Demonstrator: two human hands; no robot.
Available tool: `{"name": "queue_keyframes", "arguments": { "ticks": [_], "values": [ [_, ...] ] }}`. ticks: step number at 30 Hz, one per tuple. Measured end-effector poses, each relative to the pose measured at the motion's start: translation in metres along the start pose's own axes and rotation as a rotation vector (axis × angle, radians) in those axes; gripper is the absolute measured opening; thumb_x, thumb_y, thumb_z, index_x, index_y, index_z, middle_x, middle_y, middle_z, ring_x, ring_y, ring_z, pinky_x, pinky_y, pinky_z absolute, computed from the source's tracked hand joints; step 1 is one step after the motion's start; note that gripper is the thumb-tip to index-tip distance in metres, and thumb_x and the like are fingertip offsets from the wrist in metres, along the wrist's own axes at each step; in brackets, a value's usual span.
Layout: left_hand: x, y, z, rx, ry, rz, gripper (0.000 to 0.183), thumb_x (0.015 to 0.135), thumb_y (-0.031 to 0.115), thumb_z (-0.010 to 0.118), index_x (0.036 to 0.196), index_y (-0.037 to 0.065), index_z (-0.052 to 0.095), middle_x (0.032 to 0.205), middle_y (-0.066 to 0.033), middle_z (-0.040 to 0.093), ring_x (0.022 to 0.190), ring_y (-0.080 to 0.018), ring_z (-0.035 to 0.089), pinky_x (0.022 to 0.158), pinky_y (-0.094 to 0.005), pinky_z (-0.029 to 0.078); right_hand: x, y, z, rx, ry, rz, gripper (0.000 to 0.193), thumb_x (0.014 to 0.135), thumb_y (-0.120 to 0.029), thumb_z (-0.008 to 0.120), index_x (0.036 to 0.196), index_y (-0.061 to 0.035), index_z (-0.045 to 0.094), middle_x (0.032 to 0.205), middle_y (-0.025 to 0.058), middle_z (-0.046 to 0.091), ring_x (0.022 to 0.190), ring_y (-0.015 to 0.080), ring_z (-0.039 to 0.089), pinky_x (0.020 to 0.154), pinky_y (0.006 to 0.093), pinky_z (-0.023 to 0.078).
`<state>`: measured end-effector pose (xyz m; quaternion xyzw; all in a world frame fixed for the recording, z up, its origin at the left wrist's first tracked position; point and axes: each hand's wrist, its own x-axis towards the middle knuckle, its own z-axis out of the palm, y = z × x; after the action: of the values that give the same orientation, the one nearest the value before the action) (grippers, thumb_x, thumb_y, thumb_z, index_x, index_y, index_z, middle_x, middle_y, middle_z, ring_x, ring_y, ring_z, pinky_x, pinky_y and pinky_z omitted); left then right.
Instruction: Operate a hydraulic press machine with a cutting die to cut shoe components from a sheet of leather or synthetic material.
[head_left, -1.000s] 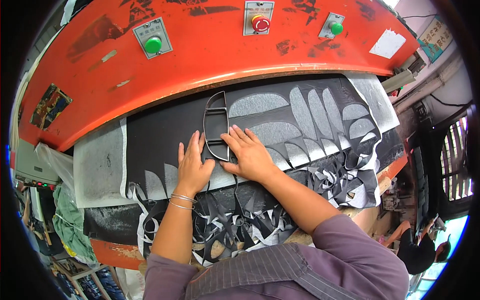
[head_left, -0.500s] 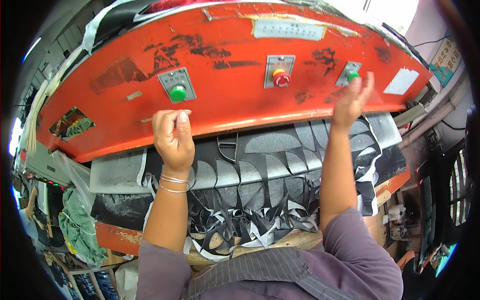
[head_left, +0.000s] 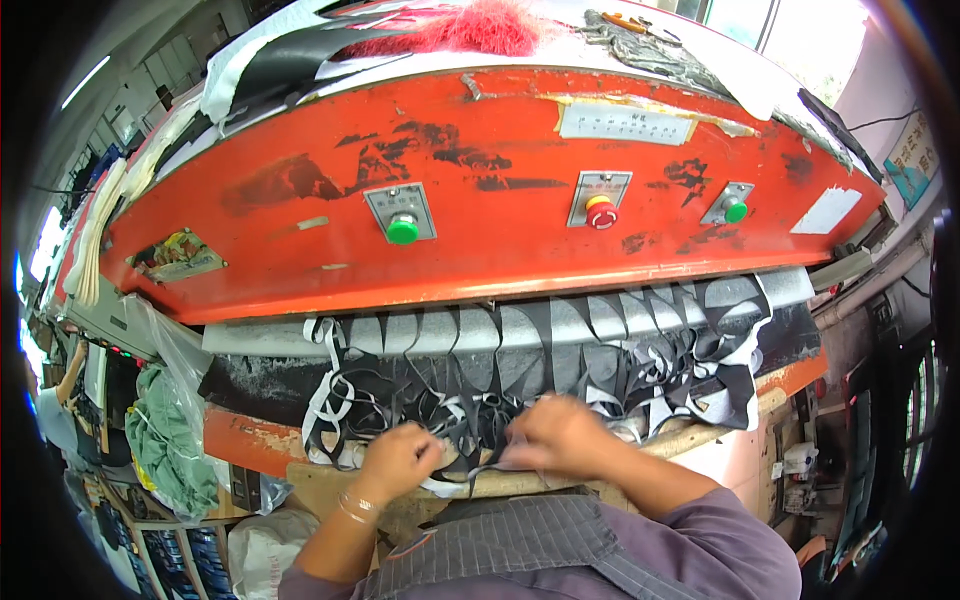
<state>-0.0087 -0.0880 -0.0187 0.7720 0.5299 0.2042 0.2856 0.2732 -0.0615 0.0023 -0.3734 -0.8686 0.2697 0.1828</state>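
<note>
A black sheet with a pale underside, punched full of rounded cut-outs, stretches from under the red press beam toward me. At the near edge it bunches into a tangle of thin scrap strips. My left hand, with bracelets at the wrist, is closed at the front of this tangle, its fingers pinched on the scrap. A little to its right, my right hand is curled around more of the webbing, slightly blurred. Its fingertips are partly hidden among the strips.
On the beam are two green push buttons and a red stop button. A pale cutting board lies beneath it. A wooden roller runs along the front. Green cloth hangs at left.
Both hands have dropped from near the green buttons to the scrap at the front. The punched sheet has shifted toward me, and the black-edged cutting die no longer shows.
</note>
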Motion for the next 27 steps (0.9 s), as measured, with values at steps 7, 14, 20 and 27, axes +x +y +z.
{"name": "queue_keyframes", "arguments": {
  "ticks": [7,14,20,27],
  "values": [
    [-0.023,0.009,0.042,0.082,0.163,0.052,0.011,0.08,0.018,0.065,0.081,0.008,0.07,0.082,-0.0073,0.066,0.077,-0.0286,0.06,0.07,-0.037,0.048,-0.001,-0.035,0.1,-0.295,0.113,0.035,0.017,0.07,-0.014,0.063,0.085,-0.0042,0.06,0.083,0.01,0.058,0.081,0.0253,0.062,0.063,0.0348,0.053],
    [0.0,0.013,0.035,0.076,0.178,0.08,0.014,0.075,0.022,0.066,0.076,0.008,0.071,0.074,-0.0083,0.064,0.073,-0.0296,0.061,0.066,-0.0398,0.049,0.003,-0.031,0.071,-0.273,0.024,0.153,0.028,0.07,-0.027,0.074,0.088,-0.008,0.066,0.087,0.0085,0.064,0.078,0.027,0.065,0.062,0.0392,0.053],
    [0.026,0.018,-0.024,0.011,-0.505,0.041,0.029,0.085,0.037,0.058,0.091,0.013,0.073,0.081,-0.0122,0.068,0.078,-0.033,0.066,0.072,-0.041,0.053,0.058,0.005,-0.016,-0.089,0.096,0.524,0.069,0.079,-0.065,0.06,0.112,-0.0054,0.066,0.105,0.0166,0.068,0.097,0.0358,0.065,0.082,0.0439,0.051],
    [0.194,-0.03,-0.017,-0.178,0.066,0.17,0.03,0.084,0.023,0.062,0.106,0.003,0.064,0.105,-0.0151,0.065,0.1,-0.0326,0.059,0.088,-0.0395,0.047,0.177,0.096,-0.005,-0.141,0.294,0.936,0.064,0.076,-0.045,0.067,0.119,-0.0021,0.047,0.12,0.0278,0.048,0.102,0.0444,0.059,0.09,0.0492,0.048]
  ]
}}
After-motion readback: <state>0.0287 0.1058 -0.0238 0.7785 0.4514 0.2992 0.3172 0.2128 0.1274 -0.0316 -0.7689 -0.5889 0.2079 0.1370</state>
